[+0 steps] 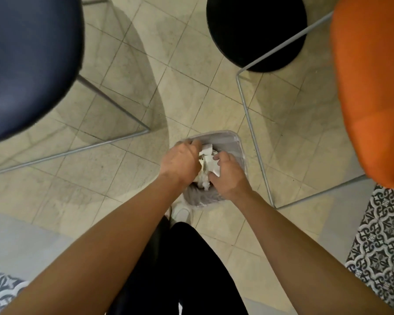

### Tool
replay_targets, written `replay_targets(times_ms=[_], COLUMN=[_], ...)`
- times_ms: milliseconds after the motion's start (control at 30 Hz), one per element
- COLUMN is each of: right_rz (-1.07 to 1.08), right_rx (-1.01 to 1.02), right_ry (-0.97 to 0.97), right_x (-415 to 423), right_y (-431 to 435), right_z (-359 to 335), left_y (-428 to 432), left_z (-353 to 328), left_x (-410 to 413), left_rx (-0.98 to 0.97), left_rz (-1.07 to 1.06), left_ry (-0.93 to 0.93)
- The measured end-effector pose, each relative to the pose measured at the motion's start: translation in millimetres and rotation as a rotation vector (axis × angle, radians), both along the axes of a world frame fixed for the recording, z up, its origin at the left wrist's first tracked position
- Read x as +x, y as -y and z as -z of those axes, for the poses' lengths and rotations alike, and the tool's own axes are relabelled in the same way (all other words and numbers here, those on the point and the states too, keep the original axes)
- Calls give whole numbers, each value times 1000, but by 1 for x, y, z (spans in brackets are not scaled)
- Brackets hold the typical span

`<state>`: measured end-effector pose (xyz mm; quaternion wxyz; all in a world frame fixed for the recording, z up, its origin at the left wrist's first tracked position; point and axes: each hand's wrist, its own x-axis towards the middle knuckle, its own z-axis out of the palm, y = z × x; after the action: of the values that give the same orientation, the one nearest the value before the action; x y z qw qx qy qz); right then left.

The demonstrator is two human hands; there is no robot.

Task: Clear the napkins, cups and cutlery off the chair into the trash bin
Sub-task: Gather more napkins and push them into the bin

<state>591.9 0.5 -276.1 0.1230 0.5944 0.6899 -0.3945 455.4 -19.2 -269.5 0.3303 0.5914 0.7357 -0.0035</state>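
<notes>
A small grey trash bin (228, 140) lined with a bag stands on the tiled floor right below me. Both hands are over its mouth. My left hand (180, 159) and my right hand (229, 176) have their fingers curled round a bundle of crumpled white napkins (208, 161), holding it between them just above the bin. More white paper (203, 184) lies lower inside the bin. No cups or cutlery can be seen.
A dark blue chair seat (30, 60) is at the upper left, an orange chair seat (373, 87) at the right, both on thin metal legs. A round black stool seat (257, 30) is at the top. My white shoe (182, 213) stands next to the bin.
</notes>
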Motion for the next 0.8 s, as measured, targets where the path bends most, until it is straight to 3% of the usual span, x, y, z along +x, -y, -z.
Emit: replay_targets(times_ms=[400,800], right_rz=[-141,-297], right_rx=[164,296], right_ry=[-119,-200], right_x=[-72,-181], right_y=[-11,-20], right_z=[-130,-196], left_y=[29,56], left_z=[-141,-201], left_x=[-64,-165], left_rx=[254,335], left_rz=[-193,-426], left_ry=[-29,-124])
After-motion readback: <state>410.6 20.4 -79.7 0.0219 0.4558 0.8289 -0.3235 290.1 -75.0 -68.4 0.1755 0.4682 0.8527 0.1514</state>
